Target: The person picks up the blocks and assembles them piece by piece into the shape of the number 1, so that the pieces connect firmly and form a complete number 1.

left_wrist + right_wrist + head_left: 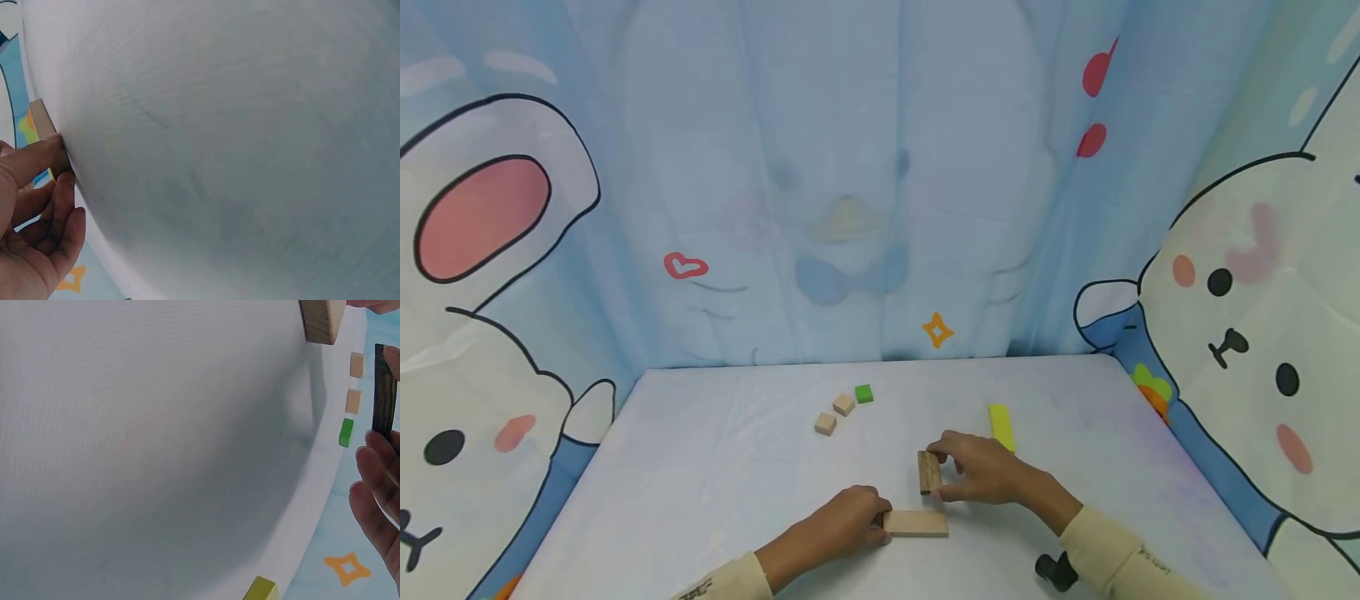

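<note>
My left hand (842, 529) pinches the left end of a flat, pale wooden block (917, 524), which lies lengthwise across the white table. In the left wrist view, thumb and fingers grip this plank-like block (42, 119) at the far left. My right hand (985, 471) holds a dark brown wooden block (929, 473) between thumb and fingertips, just behind the pale one's right half. The right wrist view shows the dark block (383, 394) gripped at its two ends, with the pale block's end (322, 322) at the top.
Two small natural wood cubes (825, 424) and a green cube (864, 393) sit in a slanting row toward the back of the white table (715, 467). A yellow block (1002, 427) lies beyond my right hand. A printed curtain (850, 125) hangs behind the table.
</note>
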Tool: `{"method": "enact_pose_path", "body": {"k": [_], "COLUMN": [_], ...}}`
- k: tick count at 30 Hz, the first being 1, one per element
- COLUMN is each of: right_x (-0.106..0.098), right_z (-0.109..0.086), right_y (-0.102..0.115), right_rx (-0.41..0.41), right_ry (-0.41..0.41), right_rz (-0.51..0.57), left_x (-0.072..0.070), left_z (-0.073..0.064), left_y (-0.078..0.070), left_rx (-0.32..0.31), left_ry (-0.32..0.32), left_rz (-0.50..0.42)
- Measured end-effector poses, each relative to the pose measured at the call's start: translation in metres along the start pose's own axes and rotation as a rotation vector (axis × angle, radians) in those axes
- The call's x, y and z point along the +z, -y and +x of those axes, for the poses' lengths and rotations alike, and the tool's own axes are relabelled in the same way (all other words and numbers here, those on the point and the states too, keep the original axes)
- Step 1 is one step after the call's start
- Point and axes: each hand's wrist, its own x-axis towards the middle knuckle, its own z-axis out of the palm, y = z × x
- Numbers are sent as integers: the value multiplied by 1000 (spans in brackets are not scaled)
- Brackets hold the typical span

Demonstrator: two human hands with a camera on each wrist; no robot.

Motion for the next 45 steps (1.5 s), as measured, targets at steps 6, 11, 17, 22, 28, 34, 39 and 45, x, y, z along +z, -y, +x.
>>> {"method": "enact_pose_path", "body": {"k": [6,11,17,22,28,34,39,45], "right_x": [5,6,8,9,11,12,15,18], "right_z": [2,4,6,7,7,8,8,10], "right_y": [2,2,2,4,5,7,8,7], "right_rx": [-4,-4,-17,-30,-56,-59,-56,-54], "right_ry": [11,15,22,23,15,14,18,29], "right_rz": [-11,-30,-30,-32,-38,-30,-17,-14], "left_x": [-2,-1,-1,-1,1,0,-1,-1], "left_z": [-1,0,0,0,1,0,-1,-1], "left_y": [1,2,2,2,2,2,1,1], "left_rx": [19,25,30,42,31,33,27,18], "left_ry": [-7,-10,-7,-20,-21,-24,-21,-14], "left_rz": [16,3,-14,-3,-2,-1,-10,-9]}}
